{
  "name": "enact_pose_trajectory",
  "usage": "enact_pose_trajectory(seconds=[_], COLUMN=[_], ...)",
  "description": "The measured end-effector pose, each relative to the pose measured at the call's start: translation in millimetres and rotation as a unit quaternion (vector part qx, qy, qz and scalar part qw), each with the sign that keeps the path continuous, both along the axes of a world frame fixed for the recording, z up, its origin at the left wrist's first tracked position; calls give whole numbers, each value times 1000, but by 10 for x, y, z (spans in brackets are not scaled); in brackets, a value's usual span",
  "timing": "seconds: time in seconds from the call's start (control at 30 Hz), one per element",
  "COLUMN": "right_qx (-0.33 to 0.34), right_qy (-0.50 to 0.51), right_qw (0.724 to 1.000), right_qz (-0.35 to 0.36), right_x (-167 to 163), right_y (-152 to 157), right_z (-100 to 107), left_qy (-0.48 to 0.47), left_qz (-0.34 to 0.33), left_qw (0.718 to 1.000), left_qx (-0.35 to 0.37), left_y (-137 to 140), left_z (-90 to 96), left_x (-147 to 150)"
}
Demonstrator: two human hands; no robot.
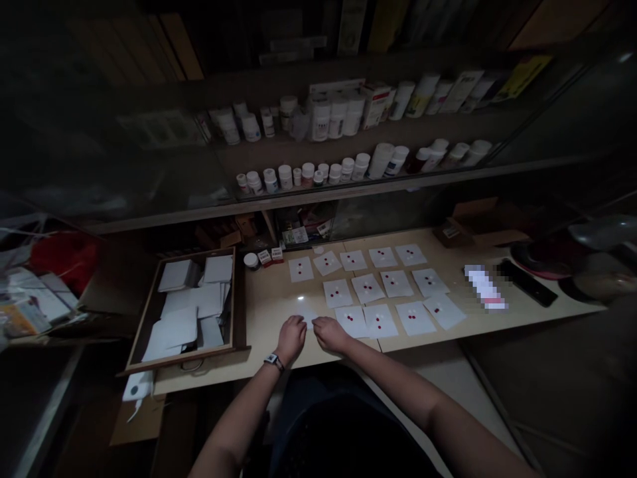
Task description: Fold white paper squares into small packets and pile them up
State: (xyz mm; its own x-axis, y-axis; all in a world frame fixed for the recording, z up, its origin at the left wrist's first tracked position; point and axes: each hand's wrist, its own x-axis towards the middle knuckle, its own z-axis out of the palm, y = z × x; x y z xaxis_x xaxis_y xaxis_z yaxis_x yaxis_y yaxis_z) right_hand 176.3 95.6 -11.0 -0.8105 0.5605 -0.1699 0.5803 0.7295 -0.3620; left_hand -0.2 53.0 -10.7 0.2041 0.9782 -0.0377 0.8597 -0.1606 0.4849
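Observation:
At the counter's front edge, my left hand (291, 340) and my right hand (329, 334) are close together, both with bent, pinched fingers. A small white paper (307, 315) shows between and just beyond the fingertips, its edges gripped from both sides. Whether anything lies in it I cannot tell. Right of my hands, several square white papers (382, 321) lie flat in rows. Small red and white pills (369, 287) sit on them. A watch is on my left wrist.
A wooden drawer (239, 302) with stacks of white paper stands at the left. A white jar (251, 260) and small boxes (270, 255) are behind. Bottles (308, 174) line the shelves above. A phone (527, 282) and a cardboard box (478, 226) lie at the right.

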Motion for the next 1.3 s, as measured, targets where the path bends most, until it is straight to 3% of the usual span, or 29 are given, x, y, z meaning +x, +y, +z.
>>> enact_pose_trajectory(seconds=[0.17,0.27,0.5,0.67,0.93,1.1,1.3], right_qx=[30,43,44,54,60,51,60], right_qy=[-11,3,18,33,56,57,49], right_qw=[999,999,998,997,996,997,997], right_qz=[-1,4,31,31,-26,-1,19], right_x=[-63,-63,-21,-16,-41,-81,-66], right_y=[32,41,86,100,117,147,152], right_z=[21,0,-55,-68,-70,-65,-95], left_qy=[-83,-103,-50,-32,-46,-75,-40], left_qz=[203,267,269,268,254,292,287], left_qw=[975,953,944,947,954,932,941], left_qx=[-36,-98,-185,-177,-151,-200,-175], left_y=[164,236,426,454,379,436,440], left_z=[-11,-22,4,44,54,-18,-6], left_x=[48,46,0,48,77,73,80])
